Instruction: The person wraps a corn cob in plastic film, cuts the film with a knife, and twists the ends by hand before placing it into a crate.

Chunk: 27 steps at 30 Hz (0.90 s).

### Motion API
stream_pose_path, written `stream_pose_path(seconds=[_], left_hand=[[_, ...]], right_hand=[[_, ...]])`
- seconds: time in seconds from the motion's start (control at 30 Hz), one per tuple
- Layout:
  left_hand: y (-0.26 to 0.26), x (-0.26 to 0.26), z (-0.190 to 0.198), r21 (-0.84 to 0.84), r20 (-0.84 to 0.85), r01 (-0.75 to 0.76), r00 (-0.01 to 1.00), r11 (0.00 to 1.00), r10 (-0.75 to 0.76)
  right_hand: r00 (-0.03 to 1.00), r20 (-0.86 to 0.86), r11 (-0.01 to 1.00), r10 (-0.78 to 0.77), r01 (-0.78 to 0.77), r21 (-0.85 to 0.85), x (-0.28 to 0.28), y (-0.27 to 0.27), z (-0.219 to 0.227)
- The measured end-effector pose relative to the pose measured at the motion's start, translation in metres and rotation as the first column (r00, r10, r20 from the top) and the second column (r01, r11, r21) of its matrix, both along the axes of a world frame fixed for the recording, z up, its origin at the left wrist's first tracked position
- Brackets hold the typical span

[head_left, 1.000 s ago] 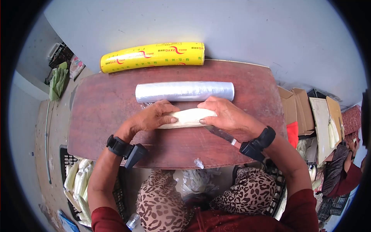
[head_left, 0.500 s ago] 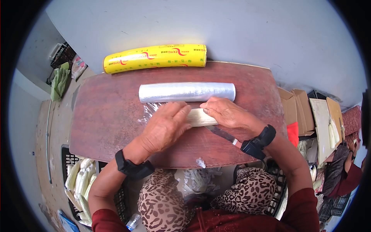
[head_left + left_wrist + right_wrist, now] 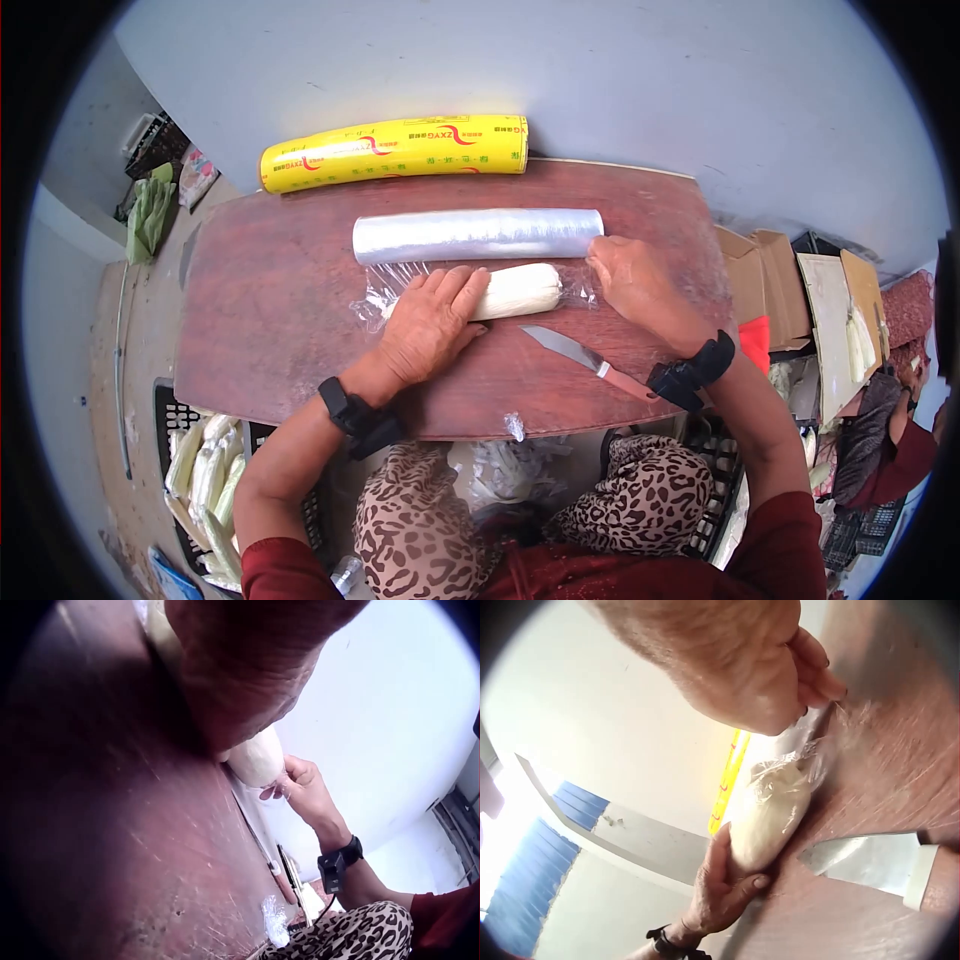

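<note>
A pale cream, elongated vegetable (image 3: 525, 290) lies on the table in front of a roll of clear cling film (image 3: 480, 235), with loose film at both its ends. My left hand (image 3: 432, 318) holds its left part from above, fingers on the far side and thumb on the near side in the right wrist view. Beyond its right end, my right hand (image 3: 635, 280) pinches the clear film (image 3: 829, 742) that trails from that end. A knife (image 3: 585, 358) with a reddish handle lies on the table near my right wrist.
Against the wall stands a yellow printed roll (image 3: 395, 155) at the table's (image 3: 270, 300) back edge. A crumpled bit of film (image 3: 514, 426) lies at the front edge. Below left is a black crate (image 3: 170, 400) of pale vegetables; cardboard (image 3: 780, 285) leans at right.
My left hand has moved from the vegetable's left end onto its top. The right hand has let go of the vegetable and shifted right to the film, uncovering the vegetable's right end and the knife.
</note>
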<state>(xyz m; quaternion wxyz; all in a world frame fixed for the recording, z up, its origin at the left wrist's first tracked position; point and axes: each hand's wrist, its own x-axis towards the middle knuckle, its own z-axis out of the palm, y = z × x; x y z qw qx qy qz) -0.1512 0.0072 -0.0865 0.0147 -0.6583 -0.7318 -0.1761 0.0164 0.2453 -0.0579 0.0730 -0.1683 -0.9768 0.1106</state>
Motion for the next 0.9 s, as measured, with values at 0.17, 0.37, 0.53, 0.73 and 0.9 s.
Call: stream_pose_path(seconds=[0.17, 0.37, 0.53, 0.73, 0.9], left_hand=[[0.002, 0.000, 0.001, -0.017, 0.010, -0.009, 1.000, 1.000, 0.009], [0.001, -0.005, 0.004, -0.017, 0.045, 0.017, 0.999, 1.000, -0.016], [0.000, -0.008, 0.002, -0.003, 0.032, 0.010, 0.999, 1.000, -0.010], [-0.012, -0.015, 0.001, -0.042, 0.068, -0.110, 0.991, 0.993, 0.113], [-0.015, -0.018, -0.002, -0.055, 0.091, -0.183, 0.978, 0.982, 0.187]], right_hand=[[0.845, -0.413, 0.940, 0.338, -0.324, 0.106, 0.007, -0.031, 0.026], [0.836, -0.206, 0.860, 0.509, -0.479, 0.177, -0.015, -0.057, -0.018], [0.901, -0.221, 0.926, 0.373, -0.344, 0.156, -0.016, -0.060, -0.035], [0.931, -0.218, 0.951, 0.293, -0.260, 0.170, -0.022, -0.062, -0.037], [0.971, -0.122, 0.976, 0.204, -0.192, 0.100, -0.021, -0.065, -0.022]])
